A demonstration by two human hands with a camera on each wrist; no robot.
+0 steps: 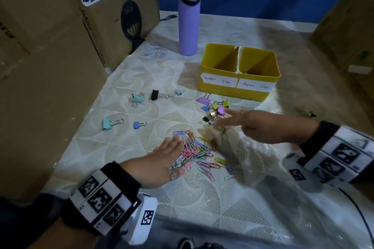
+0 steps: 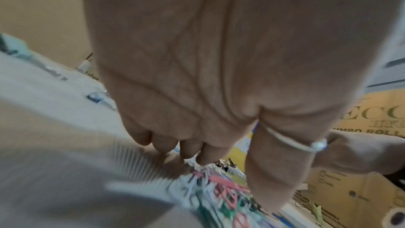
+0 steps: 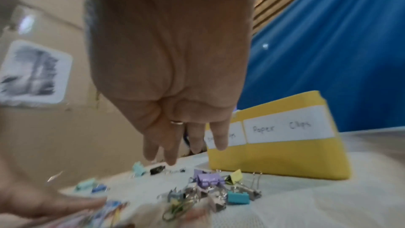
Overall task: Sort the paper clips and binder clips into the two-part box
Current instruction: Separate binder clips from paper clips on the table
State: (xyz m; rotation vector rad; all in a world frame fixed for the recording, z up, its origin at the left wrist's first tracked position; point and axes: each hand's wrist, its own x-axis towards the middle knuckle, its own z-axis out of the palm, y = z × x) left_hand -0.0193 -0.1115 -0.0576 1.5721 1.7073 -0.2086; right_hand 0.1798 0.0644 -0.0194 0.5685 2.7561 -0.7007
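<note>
A yellow two-part box (image 1: 218,89) labelled "Binder Clips" and "Paper Clips" stands at the back right of the table. A heap of coloured paper clips (image 1: 199,152) lies in the middle. My left hand (image 1: 162,157) lies flat against the heap's left edge, fingers straight. My right hand (image 1: 238,122) hovers blurred above the heap's right side, fingers extended and holding nothing I can see; blurred clips show in the air below it. A cluster of binder clips (image 1: 215,108) sits just before the box (image 3: 278,155), beyond my right fingers (image 3: 171,155).
More binder clips (image 1: 155,95) lie scattered at left, with two (image 1: 110,123) nearer the cardboard wall (image 1: 50,56). A purple bottle (image 1: 189,20) stands left of the box. Cardboard boxes (image 1: 348,26) close the right side. A patterned cloth (image 1: 202,198) covers the table.
</note>
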